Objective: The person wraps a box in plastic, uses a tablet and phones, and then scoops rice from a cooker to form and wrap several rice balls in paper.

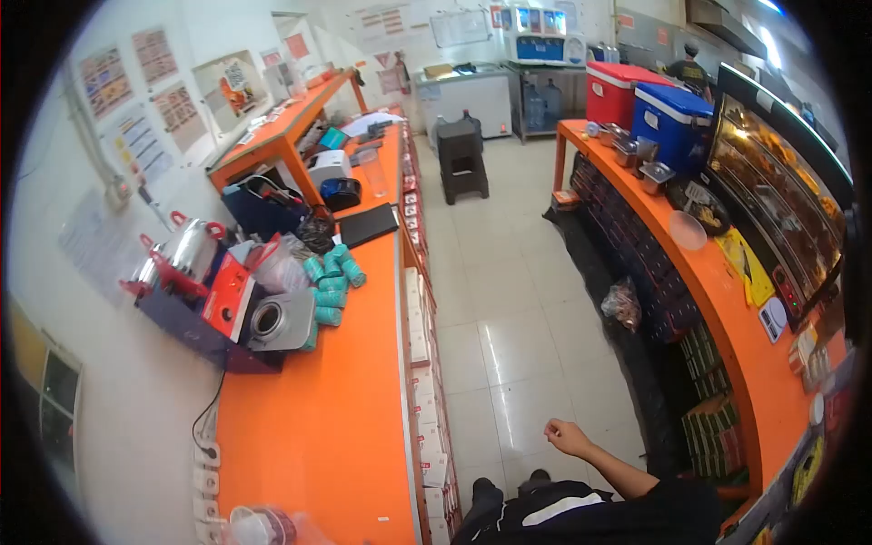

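Observation:
My right hand (567, 438) hangs over the tiled floor in the aisle, its fingers curled, touching neither counter. Whether it holds something small cannot be made out. My left hand is out of view. To the left runs an orange counter (309, 427). On it lie several teal rolls (331, 283) beside a machine with a red front (225, 300) and a square metal plate with a round opening (283, 320). A black flat case (367, 224) rests farther along the counter. White cups (259, 525) stand at its near end.
The curved orange counter (677, 207) on the right bears a glass food warmer (777, 182), a blue cooler (670, 127) and a red cooler (610, 91). Ahead in the aisle stands a black stool (462, 162). A plastic bag (622, 304) lies low at right. Another person (690, 71) is far back.

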A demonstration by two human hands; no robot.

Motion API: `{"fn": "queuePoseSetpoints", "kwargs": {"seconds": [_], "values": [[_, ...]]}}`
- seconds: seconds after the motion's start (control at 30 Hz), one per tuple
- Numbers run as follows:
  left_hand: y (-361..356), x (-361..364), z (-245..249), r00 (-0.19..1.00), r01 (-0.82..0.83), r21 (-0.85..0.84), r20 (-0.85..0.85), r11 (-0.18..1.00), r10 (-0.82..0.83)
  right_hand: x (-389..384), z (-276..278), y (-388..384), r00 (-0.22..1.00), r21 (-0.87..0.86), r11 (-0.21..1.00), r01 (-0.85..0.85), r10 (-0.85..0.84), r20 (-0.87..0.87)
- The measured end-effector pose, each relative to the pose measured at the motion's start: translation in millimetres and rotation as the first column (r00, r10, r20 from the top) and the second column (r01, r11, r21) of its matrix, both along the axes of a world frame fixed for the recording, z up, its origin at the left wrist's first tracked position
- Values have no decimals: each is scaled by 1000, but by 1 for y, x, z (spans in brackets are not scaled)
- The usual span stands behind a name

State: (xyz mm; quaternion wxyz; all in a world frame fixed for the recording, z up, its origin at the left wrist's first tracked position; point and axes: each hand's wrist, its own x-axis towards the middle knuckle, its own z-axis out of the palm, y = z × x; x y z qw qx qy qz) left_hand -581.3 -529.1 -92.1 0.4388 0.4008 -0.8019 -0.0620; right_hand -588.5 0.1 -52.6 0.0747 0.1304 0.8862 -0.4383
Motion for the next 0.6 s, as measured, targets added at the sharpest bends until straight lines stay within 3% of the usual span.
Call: {"fn": "queuePoseSetpoints", "kwargs": {"seconds": [0.17, 0.23, 0.3, 0.37, 0.5, 0.6], "values": [[49, -79, 12, 971, 202, 11, 130, 979, -202, 0, 0, 12, 993, -64, 998, 26, -18, 114], [77, -117, 13, 945, 287, 15, 160, 958, -286, -13, -13, 23, 977, -40, 988, -151, 156, 146], [111, -160, 9, 901, 395, 24, 186, 918, -392, -22, -33, 43, 978, -32, 995, -99, 103, 179], [149, -206, 4, 847, 495, 27, 210, 869, -489, -40, -47, 71, 929, -12, 966, -259, 252, 270], [236, -289, -12, 740, 638, 19, 264, 770, -619, -104, -63, 136, 927, 41, 990, -135, 112, 357], [307, -346, -8, 677, 694, 27, 313, 719, -666, -173, -80, 197, 960, 99, 992, -82, 52, 274]]}}
